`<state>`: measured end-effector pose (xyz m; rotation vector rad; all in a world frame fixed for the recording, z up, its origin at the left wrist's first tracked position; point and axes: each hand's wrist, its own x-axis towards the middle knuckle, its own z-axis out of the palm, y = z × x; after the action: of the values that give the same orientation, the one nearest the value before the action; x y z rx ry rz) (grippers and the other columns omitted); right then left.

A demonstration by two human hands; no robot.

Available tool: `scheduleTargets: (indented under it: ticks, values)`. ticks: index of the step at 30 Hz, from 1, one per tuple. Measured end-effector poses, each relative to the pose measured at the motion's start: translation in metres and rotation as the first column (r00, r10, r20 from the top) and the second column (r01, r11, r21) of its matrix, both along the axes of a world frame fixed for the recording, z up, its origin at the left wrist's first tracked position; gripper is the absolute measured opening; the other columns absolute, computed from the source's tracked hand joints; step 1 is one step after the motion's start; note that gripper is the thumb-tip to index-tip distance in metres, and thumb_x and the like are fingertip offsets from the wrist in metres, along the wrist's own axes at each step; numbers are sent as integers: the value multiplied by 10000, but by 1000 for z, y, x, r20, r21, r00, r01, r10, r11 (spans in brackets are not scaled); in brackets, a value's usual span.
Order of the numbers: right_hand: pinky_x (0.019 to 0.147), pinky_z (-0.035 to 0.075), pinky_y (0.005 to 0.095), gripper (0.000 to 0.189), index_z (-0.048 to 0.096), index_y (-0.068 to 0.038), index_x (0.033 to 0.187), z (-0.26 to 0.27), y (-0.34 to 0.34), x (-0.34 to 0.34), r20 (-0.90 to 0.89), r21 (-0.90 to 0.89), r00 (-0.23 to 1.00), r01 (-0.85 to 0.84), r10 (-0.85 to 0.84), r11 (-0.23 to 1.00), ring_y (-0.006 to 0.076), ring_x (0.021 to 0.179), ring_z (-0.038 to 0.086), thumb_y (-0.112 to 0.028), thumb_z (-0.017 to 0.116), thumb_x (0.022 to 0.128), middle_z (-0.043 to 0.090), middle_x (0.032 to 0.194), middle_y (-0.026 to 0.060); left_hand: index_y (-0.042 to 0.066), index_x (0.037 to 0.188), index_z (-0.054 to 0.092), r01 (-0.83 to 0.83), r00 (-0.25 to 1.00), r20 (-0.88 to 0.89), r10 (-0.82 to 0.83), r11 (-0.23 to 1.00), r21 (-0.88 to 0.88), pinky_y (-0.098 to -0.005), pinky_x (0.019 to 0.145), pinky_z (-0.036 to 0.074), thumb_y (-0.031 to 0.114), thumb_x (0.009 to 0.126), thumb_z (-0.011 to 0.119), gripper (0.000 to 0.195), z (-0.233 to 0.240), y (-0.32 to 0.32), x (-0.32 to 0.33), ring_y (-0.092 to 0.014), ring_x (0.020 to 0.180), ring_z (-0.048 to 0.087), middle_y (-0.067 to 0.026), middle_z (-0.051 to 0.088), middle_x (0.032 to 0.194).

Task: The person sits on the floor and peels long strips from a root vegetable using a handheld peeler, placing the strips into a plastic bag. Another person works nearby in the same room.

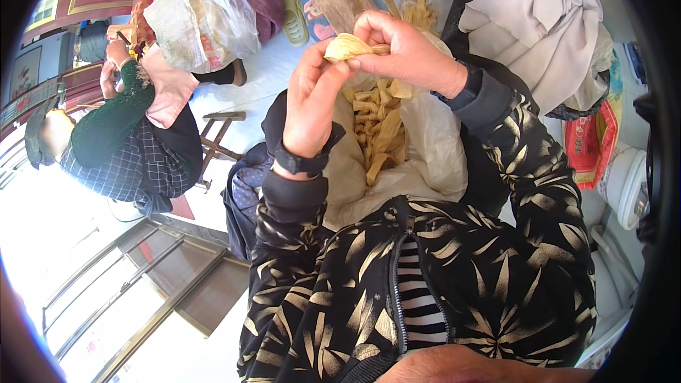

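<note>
Between both hands is a pale yellow folded piece of what looks like dried corn husk (346,48), rounded at its left end and narrow at its right. My left hand (313,101) pinches the rounded end between thumb and fingers. My right hand (409,52) grips the narrow end, its thumb close to the left thumb. Under the hands, a white plastic bag (433,143) lies gaping on my lap. Many similar folded yellow pieces (380,133) fill it. Fingers partly cover the held piece.
A worn wooden bench (340,2) stands ahead, with more yellow pieces (419,8) beside it. Left, a seated person (127,111) works near a plastic sack (199,18) and a low wooden stool (215,143). Right are a beige cloth (537,26), red bag (585,143) and white bucket (628,186).
</note>
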<state>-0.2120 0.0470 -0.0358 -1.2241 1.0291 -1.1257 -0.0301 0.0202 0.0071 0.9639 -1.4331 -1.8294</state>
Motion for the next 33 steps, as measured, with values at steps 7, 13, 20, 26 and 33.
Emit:
scheduleTargets:
  ticks: [7,13,20,26,33]
  values:
    - [646,380,152,200,621,-69,1085,11,4,0,341,161,939,-114,53,980,-17,770,488,-147,668,907,579,866,-81,37,1142,533,-205,974,-113,198,977,-55,-267,863,442,-19,922,487,231,-18,-8,-9,-107,935,562,-40,608,1023]
    - [592,354,170,249,650,-65,1154,10,-2,-5,198,66,977,-90,75,994,-4,675,427,-209,592,960,573,842,-83,18,1061,547,-89,936,275,219,904,-418,-235,736,430,0,867,604,203,-7,-2,3,-93,798,507,-42,555,966]
    - [628,406,233,312,682,-47,1085,9,4,-2,-54,-114,998,-22,16,993,56,665,469,-308,534,998,577,735,-32,30,844,601,48,897,413,157,895,-444,-246,552,385,155,878,704,166,3,11,-1,-91,598,469,23,531,684]
    - [578,368,249,404,593,-40,789,7,7,-18,-82,-100,995,50,-58,994,71,612,401,-373,513,1003,446,629,-31,74,725,534,-288,951,-172,257,938,-192,-212,554,287,101,975,563,253,17,3,18,-32,601,367,48,482,674]
    - [541,354,255,450,572,-42,711,-7,-4,-15,-174,-94,973,139,-154,986,70,585,402,-397,534,985,450,602,-36,63,1156,604,535,633,572,522,238,-811,-429,998,364,147,731,762,461,11,-3,-6,-268,1112,549,-112,622,1124]
